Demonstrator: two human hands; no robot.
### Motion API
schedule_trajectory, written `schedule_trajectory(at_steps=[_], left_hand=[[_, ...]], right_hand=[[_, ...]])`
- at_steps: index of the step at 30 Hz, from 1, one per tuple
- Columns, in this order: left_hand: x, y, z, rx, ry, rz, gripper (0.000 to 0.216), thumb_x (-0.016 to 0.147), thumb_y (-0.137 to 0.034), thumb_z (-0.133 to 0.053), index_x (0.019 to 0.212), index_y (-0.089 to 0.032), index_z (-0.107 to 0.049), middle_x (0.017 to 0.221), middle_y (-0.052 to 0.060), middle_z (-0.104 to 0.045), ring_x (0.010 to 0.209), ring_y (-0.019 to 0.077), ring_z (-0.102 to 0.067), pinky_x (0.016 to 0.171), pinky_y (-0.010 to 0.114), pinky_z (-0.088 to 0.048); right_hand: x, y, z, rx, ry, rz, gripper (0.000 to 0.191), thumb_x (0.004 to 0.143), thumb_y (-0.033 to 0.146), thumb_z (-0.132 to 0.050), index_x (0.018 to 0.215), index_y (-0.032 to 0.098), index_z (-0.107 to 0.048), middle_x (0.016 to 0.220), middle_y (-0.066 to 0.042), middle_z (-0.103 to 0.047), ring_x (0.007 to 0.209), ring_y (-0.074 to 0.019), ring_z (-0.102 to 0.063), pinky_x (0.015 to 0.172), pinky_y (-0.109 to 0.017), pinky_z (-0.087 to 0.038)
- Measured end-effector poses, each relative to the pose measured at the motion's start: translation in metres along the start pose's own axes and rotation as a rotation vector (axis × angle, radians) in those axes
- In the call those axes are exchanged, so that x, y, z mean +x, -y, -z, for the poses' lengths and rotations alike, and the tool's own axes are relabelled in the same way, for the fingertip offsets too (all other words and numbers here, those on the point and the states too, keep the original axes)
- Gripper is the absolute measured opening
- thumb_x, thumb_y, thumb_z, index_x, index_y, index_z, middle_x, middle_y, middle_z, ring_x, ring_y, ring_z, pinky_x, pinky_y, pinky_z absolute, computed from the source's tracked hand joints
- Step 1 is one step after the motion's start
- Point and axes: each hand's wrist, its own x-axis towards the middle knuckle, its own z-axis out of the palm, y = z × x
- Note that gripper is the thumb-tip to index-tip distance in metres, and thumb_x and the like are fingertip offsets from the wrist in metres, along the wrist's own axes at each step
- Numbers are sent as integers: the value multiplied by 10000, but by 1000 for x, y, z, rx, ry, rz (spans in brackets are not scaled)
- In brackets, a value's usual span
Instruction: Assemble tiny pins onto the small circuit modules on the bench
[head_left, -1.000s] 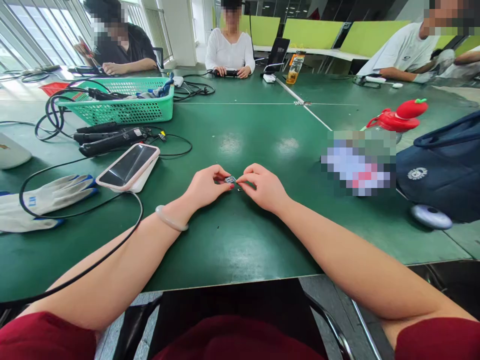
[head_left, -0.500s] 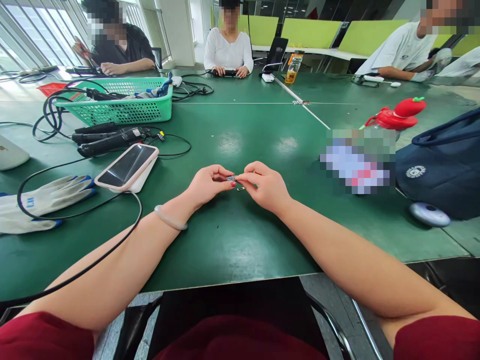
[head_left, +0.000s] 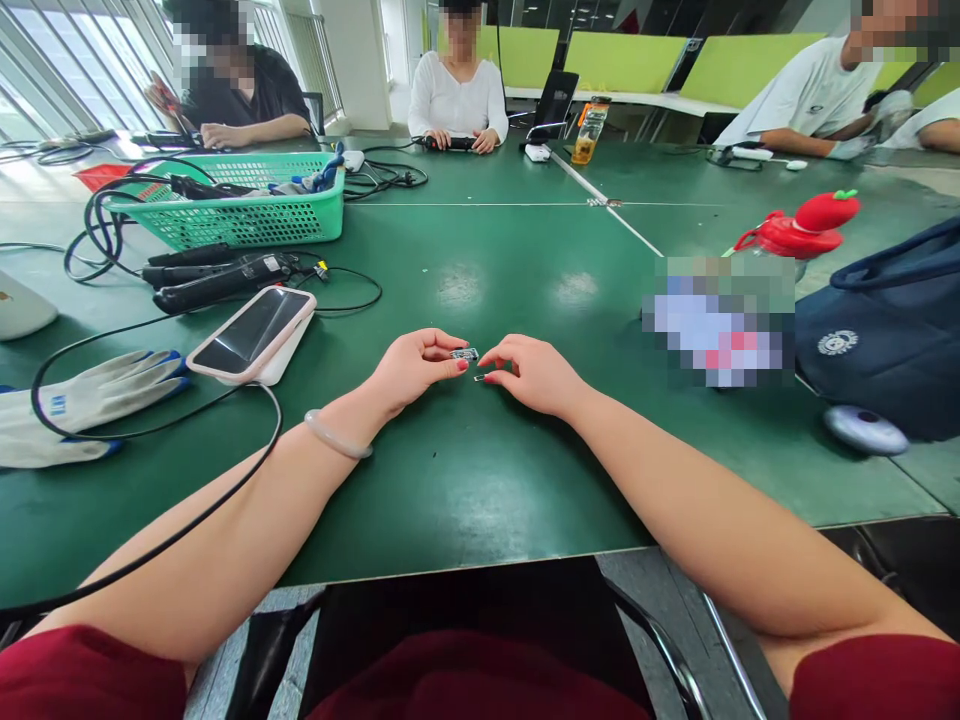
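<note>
My left hand (head_left: pixel 412 368) rests on the green table (head_left: pixel 480 470) and pinches a small dark electronic part (head_left: pixel 464 354) between thumb and fingertips. A pale bangle sits on that wrist. My right hand (head_left: pixel 531 374) lies a short way to the right, its fingers curled, with thumb and forefinger pinched at a tiny metal piece (head_left: pixel 480 378) on the table surface. The two hands are a little apart.
A phone in a pink case (head_left: pixel 253 333), white gloves (head_left: pixel 82 400), black cables and black tools (head_left: pixel 217 277) lie at left. A green basket (head_left: pixel 240 205) stands behind them. A dark blue bag (head_left: pixel 885 335) and red bottle (head_left: pixel 799 228) are at right. Three other people sit at the far side.
My right hand has let go of the small part and dropped slightly down and to the right, to the tiny metal piece. My left hand still holds the part.
</note>
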Motion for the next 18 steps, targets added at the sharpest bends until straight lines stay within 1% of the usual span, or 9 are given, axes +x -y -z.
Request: schedule_trajectory(at_steps=[3,8,11,13,18], left_hand=[[1,1,-1,32,0,12,348,580,-206,-809,895,-136,-679,781,41,-718,744,141,-643,826,341,-483],[1,0,-1,76,10,29,338,602,-203,-793,913,-140,-674,793,41,-721,748,136,-643,836,342,-479],[0,-1,-1,84,15,31,346,593,-204,-801,906,-140,-669,777,37,-719,745,142,-647,846,355,-484],[0,-1,-2,90,16,33,347,594,-205,-801,908,-141,-666,779,38,-721,747,145,-650,849,359,-488],[0,-2,-2,97,32,26,352,590,-214,-809,902,-143,-662,791,43,-726,757,156,-660,847,367,-500]], right_hand=[[2,2,-5,-46,47,1,73,832,207,-653,884,194,-702,809,-12,-589,730,-130,-534,692,-260,-401],[0,4,-4,-30,128,75,50,829,179,-653,861,197,-686,792,0,-583,716,-119,-526,670,-244,-379],[-1,3,-1,-16,118,72,62,822,168,-655,873,197,-675,796,2,-590,709,-116,-519,655,-239,-373],[-1,3,1,-16,104,50,68,826,192,-658,892,197,-669,798,3,-597,706,-116,-518,652,-240,-374],[-1,6,-1,-53,134,33,115,839,260,-658,935,196,-661,807,-4,-610,733,-132,-543,667,-252,-385]])
